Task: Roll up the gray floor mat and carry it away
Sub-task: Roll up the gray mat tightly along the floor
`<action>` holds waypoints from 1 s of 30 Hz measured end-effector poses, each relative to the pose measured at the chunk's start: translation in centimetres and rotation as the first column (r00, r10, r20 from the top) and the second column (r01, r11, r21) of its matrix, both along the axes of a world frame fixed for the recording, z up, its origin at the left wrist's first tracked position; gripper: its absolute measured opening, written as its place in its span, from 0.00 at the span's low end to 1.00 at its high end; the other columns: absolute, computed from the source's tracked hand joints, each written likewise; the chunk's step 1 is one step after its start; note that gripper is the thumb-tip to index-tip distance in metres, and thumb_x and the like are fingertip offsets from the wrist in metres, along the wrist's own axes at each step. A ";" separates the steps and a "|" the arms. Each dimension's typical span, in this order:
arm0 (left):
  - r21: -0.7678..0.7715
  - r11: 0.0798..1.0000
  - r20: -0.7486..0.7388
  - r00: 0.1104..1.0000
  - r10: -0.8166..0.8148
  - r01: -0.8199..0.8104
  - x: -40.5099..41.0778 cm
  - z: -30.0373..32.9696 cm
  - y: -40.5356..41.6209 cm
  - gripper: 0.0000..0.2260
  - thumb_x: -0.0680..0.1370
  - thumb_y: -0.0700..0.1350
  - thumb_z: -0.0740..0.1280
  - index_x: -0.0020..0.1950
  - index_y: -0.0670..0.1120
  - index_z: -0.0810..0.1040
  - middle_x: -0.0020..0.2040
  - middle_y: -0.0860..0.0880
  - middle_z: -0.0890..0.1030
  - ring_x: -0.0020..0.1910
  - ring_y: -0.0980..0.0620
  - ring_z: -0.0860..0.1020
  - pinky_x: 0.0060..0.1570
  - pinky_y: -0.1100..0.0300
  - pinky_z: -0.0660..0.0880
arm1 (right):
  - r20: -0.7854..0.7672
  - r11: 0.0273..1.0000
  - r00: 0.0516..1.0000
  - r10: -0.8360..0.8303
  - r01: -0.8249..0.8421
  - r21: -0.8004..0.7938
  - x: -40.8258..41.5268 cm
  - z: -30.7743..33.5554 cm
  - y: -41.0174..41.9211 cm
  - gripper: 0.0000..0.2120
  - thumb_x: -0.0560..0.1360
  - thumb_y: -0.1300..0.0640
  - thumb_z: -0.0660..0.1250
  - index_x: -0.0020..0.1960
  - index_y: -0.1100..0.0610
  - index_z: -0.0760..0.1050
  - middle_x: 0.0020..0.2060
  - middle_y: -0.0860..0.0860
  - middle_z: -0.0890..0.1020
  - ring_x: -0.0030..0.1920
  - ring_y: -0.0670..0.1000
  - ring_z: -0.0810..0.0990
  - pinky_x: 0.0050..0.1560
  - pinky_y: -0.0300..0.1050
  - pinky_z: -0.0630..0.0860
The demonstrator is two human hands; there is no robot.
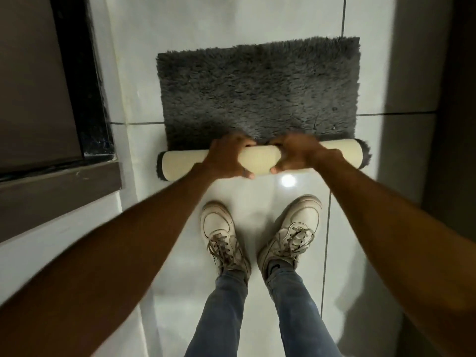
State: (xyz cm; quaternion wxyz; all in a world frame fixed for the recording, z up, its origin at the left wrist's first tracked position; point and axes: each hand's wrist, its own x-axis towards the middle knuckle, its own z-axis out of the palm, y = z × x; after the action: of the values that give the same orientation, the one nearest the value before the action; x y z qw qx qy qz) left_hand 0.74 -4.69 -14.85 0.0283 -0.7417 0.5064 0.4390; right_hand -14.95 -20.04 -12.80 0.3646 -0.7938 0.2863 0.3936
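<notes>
A shaggy gray floor mat (257, 91) lies flat on white floor tiles. Its near edge is rolled into a tube (258, 159) that shows the cream backing. My left hand (226, 157) grips the roll left of centre, fingers curled over the top. My right hand (298, 154) grips it right of centre the same way. Both ends of the roll stick out past my hands, with gray pile showing at each end.
My two feet in white sneakers (260, 235) stand on the glossy tiles (257, 197) just behind the roll. A dark door with a black frame (85, 81) is at the left, above a brown step (59, 191). A dark wall (453, 99) runs along the right.
</notes>
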 end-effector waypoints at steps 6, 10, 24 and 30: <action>-0.529 0.848 0.202 0.967 0.155 -0.026 -1.6 0.4 1.7 0.17 0.79 0.44 0.70 0.67 0.42 0.79 0.65 0.40 0.81 0.67 0.38 0.77 0.68 0.37 0.72 | 0.410 0.865 0.912 0.024 0.186 -0.466 -2.0 0.0 2.7 0.17 0.80 0.54 0.68 0.68 0.56 0.79 0.71 0.57 0.80 0.74 0.64 0.72 0.73 0.67 0.62; -0.193 0.971 0.338 0.939 -0.071 0.143 -2.5 -1.1 2.0 0.50 0.71 0.67 0.71 0.84 0.45 0.53 0.84 0.40 0.53 0.82 0.34 0.49 0.78 0.29 0.47 | 0.168 0.907 0.978 0.124 -0.043 -0.418 -2.6 -1.4 3.9 0.57 0.72 0.30 0.69 0.85 0.56 0.43 0.85 0.56 0.46 0.84 0.65 0.41 0.78 0.77 0.41; -0.160 0.974 0.388 0.918 -0.086 0.159 -2.8 -0.9 1.0 0.37 0.75 0.53 0.73 0.81 0.49 0.62 0.78 0.44 0.67 0.76 0.41 0.66 0.75 0.38 0.60 | 0.171 0.916 0.984 0.059 0.015 -0.401 -2.5 -2.5 4.3 0.50 0.69 0.39 0.77 0.82 0.53 0.57 0.80 0.55 0.66 0.81 0.64 0.58 0.77 0.79 0.49; 0.176 0.928 0.063 0.937 -0.344 0.329 -5.1 -0.7 1.3 0.49 0.66 0.57 0.81 0.80 0.53 0.58 0.78 0.46 0.66 0.76 0.39 0.65 0.75 0.37 0.61 | -0.114 0.999 0.994 0.002 -0.008 -0.045 -6.6 -2.1 6.0 0.49 0.65 0.32 0.76 0.76 0.50 0.59 0.71 0.54 0.78 0.71 0.63 0.75 0.74 0.73 0.62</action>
State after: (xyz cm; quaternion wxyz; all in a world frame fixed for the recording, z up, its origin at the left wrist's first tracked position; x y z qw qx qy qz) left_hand -4.32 -3.36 -15.51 0.1869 -0.6584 0.5869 0.4325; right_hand -21.51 -14.00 -14.86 0.3286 -0.7790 0.3134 0.4324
